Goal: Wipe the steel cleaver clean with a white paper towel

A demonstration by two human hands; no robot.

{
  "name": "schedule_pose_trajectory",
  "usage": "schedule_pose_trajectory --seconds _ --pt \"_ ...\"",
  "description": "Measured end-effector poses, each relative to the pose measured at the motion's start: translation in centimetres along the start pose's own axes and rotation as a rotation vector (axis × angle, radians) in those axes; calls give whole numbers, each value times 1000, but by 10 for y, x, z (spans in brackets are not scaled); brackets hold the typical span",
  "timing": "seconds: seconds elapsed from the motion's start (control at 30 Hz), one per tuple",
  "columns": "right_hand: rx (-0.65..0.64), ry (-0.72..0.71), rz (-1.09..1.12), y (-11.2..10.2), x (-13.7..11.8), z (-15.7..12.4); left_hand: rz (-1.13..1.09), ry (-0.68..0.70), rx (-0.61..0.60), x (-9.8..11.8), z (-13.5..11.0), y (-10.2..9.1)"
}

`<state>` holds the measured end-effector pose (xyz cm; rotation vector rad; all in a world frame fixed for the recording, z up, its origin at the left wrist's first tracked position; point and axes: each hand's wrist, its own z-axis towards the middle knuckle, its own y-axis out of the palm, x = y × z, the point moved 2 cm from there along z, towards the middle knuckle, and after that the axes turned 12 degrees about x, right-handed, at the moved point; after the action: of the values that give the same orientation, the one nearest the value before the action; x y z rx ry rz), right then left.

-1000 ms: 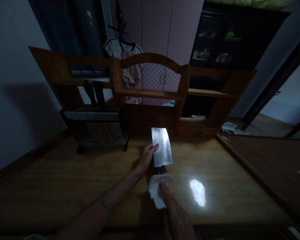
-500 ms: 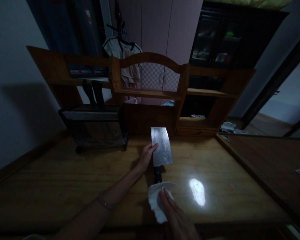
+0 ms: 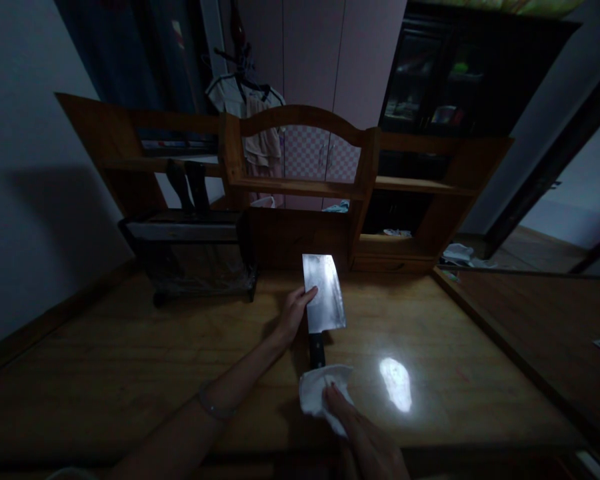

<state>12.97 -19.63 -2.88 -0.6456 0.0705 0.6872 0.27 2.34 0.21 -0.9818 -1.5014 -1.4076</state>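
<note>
A cleaver with a broad steel blade and a black handle is held up over the wooden desk, blade pointing away from me. My left hand pinches the blade at its left edge, thumb on the near face. Around the lower end of the handle lies a white cloth, possibly a paper towel. My right hand grips this cloth, thumb on top; the fingers underneath are hidden, as is the handle's end.
On the desk, a knife block with black-handled knives stands at back left. A wooden shelf unit rises along the back edge. A bright light reflection shows right of the cloth.
My right hand and the cloth have shifted slightly right, and the fingers have changed from stretched flat to curled with the thumb on top. The left hand and cleaver have hardly moved.
</note>
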Motion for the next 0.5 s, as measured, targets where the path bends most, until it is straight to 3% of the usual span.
schedule_pose_trajectory --seconds 0.33,0.5 --pt "-42 181 19 -14 1 14 -12 -15 0 3 -2 1" --pt "-184 80 -14 2 -1 29 -37 -32 3 1 -2 1"
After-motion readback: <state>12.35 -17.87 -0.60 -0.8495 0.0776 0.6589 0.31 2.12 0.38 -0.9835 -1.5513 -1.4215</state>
